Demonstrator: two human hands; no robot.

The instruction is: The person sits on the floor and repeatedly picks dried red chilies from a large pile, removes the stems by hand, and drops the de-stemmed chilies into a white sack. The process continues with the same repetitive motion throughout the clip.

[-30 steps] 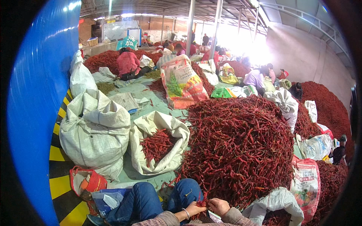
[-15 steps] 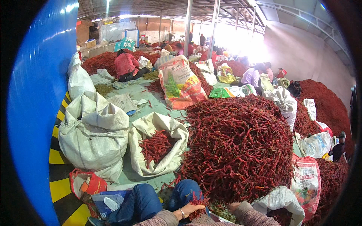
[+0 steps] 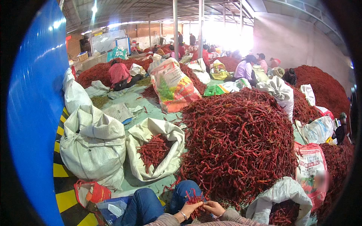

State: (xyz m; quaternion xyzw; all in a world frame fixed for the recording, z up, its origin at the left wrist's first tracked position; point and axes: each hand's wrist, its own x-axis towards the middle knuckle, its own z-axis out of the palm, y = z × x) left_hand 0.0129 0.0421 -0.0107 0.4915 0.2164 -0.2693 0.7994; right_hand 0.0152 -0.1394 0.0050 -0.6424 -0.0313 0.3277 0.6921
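Observation:
My left hand (image 3: 189,209), with a bracelet at the wrist, is closed round a bunch of dried red chilies (image 3: 195,198) above my knee. Close against it, my right hand (image 3: 214,208) pinches at the bunch's right side; what sits between its fingertips is too small to make out. Just beyond both hands rises a big heap of dried red chilies (image 3: 237,147). An open white woven sack (image 3: 173,150) with chilies inside stands ahead to the left. Another open white sack (image 3: 283,188) holding chilies is by my right forearm.
A full white sack (image 3: 92,147) stands at the left, beside a yellow-and-black striped edge (image 3: 64,199) and a blue wall (image 3: 34,94). A red bag (image 3: 92,192) lies near my left leg. Farther off, several people sit among chili heaps, and a printed sack (image 3: 175,88) stands upright.
My right hand has come from the near edge of the heap leftward to the bunch in my left hand. The view has turned slightly right.

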